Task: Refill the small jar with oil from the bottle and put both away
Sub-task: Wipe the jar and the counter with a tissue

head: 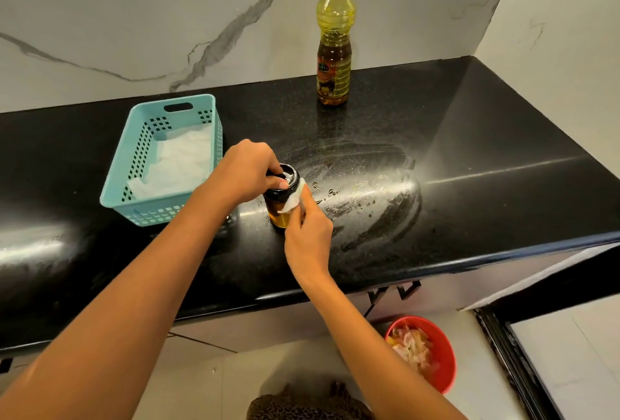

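Your black desk (pixel 469 151) carries a teal basket (pixel 134 164) at ten o'clock of the small jar (pixel 280 216); the oil bottle (pixel 335 50), label unreadable, stands at one o'clock. Your left hand (pixel 248 168) clamps its fingers on the jar's lid (pixel 291 175); your right hand (pixel 307 238) pinches a tissue (pixel 292 200) against it.

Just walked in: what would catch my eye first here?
Two bare hands at mid-counter: the left hand grips the small jar by its black lid while the right hand pinches a white tissue against its side. Right of them a greasy smear shines on the black counter, and the red-capped oil bottle stands upright near the back wall.
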`<state>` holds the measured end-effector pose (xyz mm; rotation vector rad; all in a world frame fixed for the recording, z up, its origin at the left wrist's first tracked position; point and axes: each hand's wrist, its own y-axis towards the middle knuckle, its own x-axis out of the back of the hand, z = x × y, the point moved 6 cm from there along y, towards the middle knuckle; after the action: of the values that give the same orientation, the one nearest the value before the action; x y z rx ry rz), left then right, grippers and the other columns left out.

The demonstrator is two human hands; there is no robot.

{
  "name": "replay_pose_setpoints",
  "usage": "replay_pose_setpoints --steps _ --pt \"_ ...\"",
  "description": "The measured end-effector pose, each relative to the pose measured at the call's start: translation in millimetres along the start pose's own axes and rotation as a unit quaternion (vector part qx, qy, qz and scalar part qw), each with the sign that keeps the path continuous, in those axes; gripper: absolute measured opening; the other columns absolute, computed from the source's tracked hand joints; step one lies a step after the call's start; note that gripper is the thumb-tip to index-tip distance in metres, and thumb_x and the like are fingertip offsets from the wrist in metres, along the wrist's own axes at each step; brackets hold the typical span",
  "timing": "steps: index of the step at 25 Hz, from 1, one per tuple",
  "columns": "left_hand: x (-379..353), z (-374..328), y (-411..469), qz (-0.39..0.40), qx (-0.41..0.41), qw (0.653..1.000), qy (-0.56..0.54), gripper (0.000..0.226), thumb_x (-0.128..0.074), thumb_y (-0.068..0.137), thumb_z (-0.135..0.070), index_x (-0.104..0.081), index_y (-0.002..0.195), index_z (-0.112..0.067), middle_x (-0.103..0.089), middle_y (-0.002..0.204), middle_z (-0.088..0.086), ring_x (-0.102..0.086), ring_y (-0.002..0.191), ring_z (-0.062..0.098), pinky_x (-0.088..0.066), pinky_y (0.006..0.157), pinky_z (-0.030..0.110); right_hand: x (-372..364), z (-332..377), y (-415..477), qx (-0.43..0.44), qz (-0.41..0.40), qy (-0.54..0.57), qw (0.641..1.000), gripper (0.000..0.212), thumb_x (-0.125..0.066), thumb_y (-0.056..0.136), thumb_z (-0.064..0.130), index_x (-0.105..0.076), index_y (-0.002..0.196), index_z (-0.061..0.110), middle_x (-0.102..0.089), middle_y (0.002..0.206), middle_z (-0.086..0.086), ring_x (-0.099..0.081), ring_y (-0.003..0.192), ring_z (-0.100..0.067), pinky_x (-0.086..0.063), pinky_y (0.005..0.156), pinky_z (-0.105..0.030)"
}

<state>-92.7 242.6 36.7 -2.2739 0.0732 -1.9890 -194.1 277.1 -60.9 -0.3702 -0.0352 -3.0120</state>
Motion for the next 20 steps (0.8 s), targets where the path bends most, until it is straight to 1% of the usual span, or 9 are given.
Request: replay_pose_setpoints --steps 3,6,8,10,12,14,16,18,20 --pt "0.6 -1.0 -0.4 0.0 0.001 1.0 -0.004 0.037 -0.065 0.082 -0.032 -0.065 0.115 -0.015 -0.067 0.115 0.006 -0.061 0.102 0.021 -0.048 0.084 0.031 4.2 -9.0 -11.5 -0.012 -0.017 -0.044 0.999 0.028 -0.046 0.096 0.015 -0.06 0.12 0.011 -0.057 0.091 -0.004 -0.048 0.077 -0.006 -0.034 0.067 -0.011" --pt "2.2 -0.9 1.8 0.005 0.002 1.0 0.007 0.038 -0.065 0.081 -0.035 -0.065 0.115 -0.016 -0.067 0.114 0.005 -0.061 0.101 0.02 -0.046 0.078 0.029 -0.7 -31.7 -16.0 -0.067 -0.014 -0.053 0.996 0.021 -0.051 0.094 0.015 -0.066 0.106 0.007 -0.064 0.09 -0.006 -0.059 0.086 -0.016 -0.044 0.072 -0.022" --pt "3.8 -1.8 5.4 0.008 0.001 1.0 0.021 0.037 -0.066 0.08 -0.036 -0.067 0.112 -0.017 -0.068 0.11 0.005 -0.062 0.096 0.02 -0.043 0.072 0.027 8.5 -27.2 -7.9 -0.069 -0.065 -0.029 0.995 0.018 -0.051 0.092 0.009 -0.066 0.101 0.005 -0.066 0.088 -0.007 -0.06 0.082 -0.017 -0.045 0.07 -0.025" --pt "4.1 -2.0 6.9 0.009 0.0 0.999 0.032 0.037 -0.067 0.08 -0.037 -0.068 0.111 -0.017 -0.069 0.108 0.005 -0.062 0.094 0.021 -0.041 0.069 0.026 19.5 -11.5 2.8 -0.034 -0.109 -0.012 0.993 0.023 -0.049 0.092 0.005 -0.065 0.109 0.003 -0.069 0.101 -0.01 -0.063 0.094 -0.017 -0.049 0.081 -0.028" --pt "3.6 -1.4 7.2 0.002 -0.003 1.0 0.031 0.037 -0.067 0.08 -0.037 -0.067 0.111 -0.017 -0.069 0.109 0.004 -0.062 0.096 0.021 -0.042 0.071 0.026 17.2 3.2 10.9 0.001 -0.098 0.001 0.995 0.031 -0.046 0.093 0.002 -0.059 0.122 0.002 -0.061 0.123 -0.01 -0.055 0.117 -0.017 -0.043 0.1 -0.027" --pt "3.2 -1.1 5.9 -0.001 -0.005 1.0 0.028 0.037 -0.066 0.08 -0.037 -0.067 0.112 -0.018 -0.068 0.111 0.004 -0.061 0.098 0.021 -0.044 0.074 0.027 3.9 10.2 4.9 0.02 -0.05 0.007 0.999 0.039 -0.041 0.095 0.002 -0.046 0.134 0.002 -0.048 0.139 -0.007 -0.04 0.132 -0.015 -0.028 0.108 -0.017" --pt "3.2 -0.2 4.9 -0.003 -0.003 1.0 0.027 0.037 -0.066 0.081 -0.037 -0.066 0.113 -0.018 -0.067 0.113 0.004 -0.061 0.1 0.021 -0.046 0.077 0.029 -7.2 1.5 -8.2 0.015 -0.02 0.008 1.0 0.044 -0.038 0.097 0.005 -0.035 0.141 0.004 -0.037 0.146 -0.003 -0.029 0.138 -0.011 -0.018 0.107 -0.005" --pt "3.8 -0.2 4.2 -0.002 -0.005 1.0 0.029 0.038 -0.065 0.081 -0.037 -0.066 0.114 -0.019 -0.067 0.115 0.003 -0.061 0.101 0.021 -0.046 0.078 0.029 -8.0 -15.0 -11.2 -0.018 -0.005 -0.006 1.0 0.042 -0.038 0.098 0.007 -0.035 0.14 0.003 -0.042 0.143 -0.007 -0.038 0.132 -0.013 -0.024 0.103 -0.007" --pt "4.2 -1.1 4.3 -0.002 -0.009 0.999 0.031 0.038 -0.065 0.082 -0.038 -0.065 0.115 -0.02 -0.067 0.116 0.002 -0.06 0.102 0.02 -0.044 0.076 0.028 -1.1 -19.3 0.8 -0.047 -0.006 -0.026 0.999 0.036 -0.037 0.098 0.005 -0.046 0.133 0.002 -0.059 0.121 -0.012 -0.054 0.105 -0.016 -0.041 0.091 -0.02"
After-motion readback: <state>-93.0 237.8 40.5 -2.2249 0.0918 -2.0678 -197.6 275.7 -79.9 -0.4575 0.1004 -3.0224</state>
